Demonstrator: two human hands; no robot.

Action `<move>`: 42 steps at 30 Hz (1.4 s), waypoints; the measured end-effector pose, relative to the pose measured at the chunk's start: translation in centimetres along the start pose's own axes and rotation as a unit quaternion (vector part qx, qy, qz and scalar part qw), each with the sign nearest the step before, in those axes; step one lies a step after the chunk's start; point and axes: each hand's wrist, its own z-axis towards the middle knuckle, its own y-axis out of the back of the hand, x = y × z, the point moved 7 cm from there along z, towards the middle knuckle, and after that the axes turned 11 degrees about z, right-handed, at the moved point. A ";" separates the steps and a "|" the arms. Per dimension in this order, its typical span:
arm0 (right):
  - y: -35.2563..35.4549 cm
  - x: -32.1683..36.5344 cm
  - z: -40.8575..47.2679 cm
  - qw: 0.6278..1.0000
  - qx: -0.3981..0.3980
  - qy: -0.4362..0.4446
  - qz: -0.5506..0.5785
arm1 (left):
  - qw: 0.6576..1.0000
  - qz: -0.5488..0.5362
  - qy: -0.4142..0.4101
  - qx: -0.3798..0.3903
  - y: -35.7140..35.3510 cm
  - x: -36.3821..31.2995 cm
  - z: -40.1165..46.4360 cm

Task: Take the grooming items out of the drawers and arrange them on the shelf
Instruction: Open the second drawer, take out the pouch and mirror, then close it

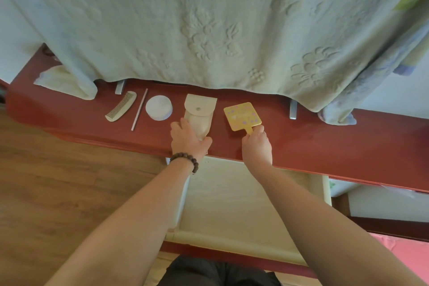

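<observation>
Left hand grips the cream pouch on the red shelf, right hand pinches the yellow mirror handle just right of pouch, comb further left.

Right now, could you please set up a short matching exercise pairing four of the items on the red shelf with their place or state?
Items:
1. comb
2. round white container
3. cream pouch
4. yellow hand mirror

Place or state:
A. handle pinched by the right hand
B. leftmost in the row, with nothing touching it
C. lower end under the left hand
D. between the thin stick and the pouch

Pairs: 1-B, 2-D, 3-C, 4-A
</observation>
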 end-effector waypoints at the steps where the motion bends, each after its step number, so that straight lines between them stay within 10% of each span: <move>1: -0.3 0.0 0.3 1.000 0.000 -0.003 -0.006 | 1.000 0.003 0.000 0.002 -0.1 0.0 0.4; 26: -0.5 -1.3 -0.6 0.995 -0.046 0.068 -0.052 | 0.991 0.081 -0.105 -0.022 -2.3 1.2 -0.9; 42: 4.7 -14.6 -17.2 0.995 -0.039 0.093 -0.015 | 0.985 0.105 -0.138 -0.022 -6.2 3.3 -23.1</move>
